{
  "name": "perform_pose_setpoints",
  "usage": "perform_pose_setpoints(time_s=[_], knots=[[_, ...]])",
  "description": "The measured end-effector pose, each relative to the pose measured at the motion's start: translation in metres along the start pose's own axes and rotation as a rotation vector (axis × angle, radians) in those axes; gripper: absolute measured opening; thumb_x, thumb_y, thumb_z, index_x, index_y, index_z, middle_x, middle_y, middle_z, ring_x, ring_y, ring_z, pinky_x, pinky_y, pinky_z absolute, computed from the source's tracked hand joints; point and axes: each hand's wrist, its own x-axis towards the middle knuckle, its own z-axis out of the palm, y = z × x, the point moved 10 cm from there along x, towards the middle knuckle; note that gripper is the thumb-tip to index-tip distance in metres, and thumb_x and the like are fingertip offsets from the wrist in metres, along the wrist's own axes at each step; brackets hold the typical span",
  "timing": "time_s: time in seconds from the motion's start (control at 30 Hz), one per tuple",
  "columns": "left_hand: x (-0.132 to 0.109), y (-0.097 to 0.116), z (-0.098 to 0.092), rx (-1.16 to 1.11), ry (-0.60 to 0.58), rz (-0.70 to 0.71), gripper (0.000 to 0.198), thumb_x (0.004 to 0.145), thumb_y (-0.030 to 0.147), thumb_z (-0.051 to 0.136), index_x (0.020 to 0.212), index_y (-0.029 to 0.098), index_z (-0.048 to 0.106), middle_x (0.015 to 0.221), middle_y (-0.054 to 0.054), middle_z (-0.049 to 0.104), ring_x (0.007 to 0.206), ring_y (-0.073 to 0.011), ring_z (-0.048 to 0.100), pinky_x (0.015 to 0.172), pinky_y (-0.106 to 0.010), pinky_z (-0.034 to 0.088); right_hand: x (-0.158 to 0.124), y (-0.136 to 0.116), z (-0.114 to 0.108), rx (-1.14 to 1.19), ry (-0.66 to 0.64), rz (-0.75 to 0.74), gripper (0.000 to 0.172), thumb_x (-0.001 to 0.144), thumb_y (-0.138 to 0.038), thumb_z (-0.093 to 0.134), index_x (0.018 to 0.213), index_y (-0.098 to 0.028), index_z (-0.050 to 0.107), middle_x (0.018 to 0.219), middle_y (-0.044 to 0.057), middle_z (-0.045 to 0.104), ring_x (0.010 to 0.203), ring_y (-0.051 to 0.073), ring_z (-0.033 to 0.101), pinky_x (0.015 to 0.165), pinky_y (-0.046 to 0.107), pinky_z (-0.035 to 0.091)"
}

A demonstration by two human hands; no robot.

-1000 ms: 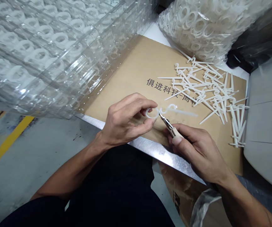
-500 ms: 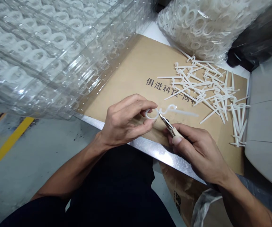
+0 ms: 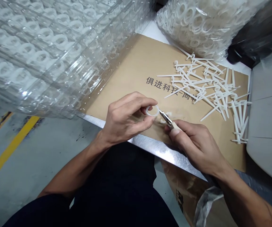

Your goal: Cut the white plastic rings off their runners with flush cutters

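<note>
Snips (image 3: 169,122) have come up to a white plastic ring (image 3: 152,111), and their tips now touch its edge. The left hand (image 3: 126,119) is closed, with thumb and fingers pinching the ring in the air above the cardboard (image 3: 131,63). The right hand (image 3: 194,142) is closed on the snips' tan handle. Black words on the cardboard say 俱进科技, and more words run under a pile of white plastic strips (image 3: 209,82). The cardboard lies on a metal surface (image 3: 154,146). A clear bag of white rings (image 3: 43,53) sits on the left, and another (image 3: 197,19) sits up top.
</note>
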Motion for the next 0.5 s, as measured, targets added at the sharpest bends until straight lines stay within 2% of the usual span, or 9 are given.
perform_pose_setpoints(time_s=[0.2, 0.5], knots=[[-0.001, -0.002, -0.003, -0.014, 0.036, 0.009, 0.024, 0.087, 0.018, 0.077, 0.111, 0.018, 0.074, 0.093, -0.004, 0.073, 0.078, -0.0128, 0.067, 0.068, -0.025, 0.058, -0.005, 0.019, 0.000, 0.227, 0.037, 0.101, 0.033, 0.110, -0.042, 0.047, 0.104, -0.019, 0.069, 0.075, 0.001, 0.056, 0.058, 0.015, 0.050, 0.055, 0.030, 0.041], [0.002, 0.000, -0.005, -0.048, 0.029, 0.032, 0.026, 0.090, 0.031, 0.081, 0.113, 0.020, 0.074, 0.091, -0.005, 0.073, 0.076, -0.0140, 0.066, 0.067, -0.028, 0.057, -0.007, 0.026, 0.002, 0.275, 0.026, 0.120, 0.033, 0.110, -0.045, 0.049, 0.107, -0.020, 0.071, 0.079, 0.001, 0.058, 0.063, 0.016, 0.052, 0.056, 0.029, 0.044]])
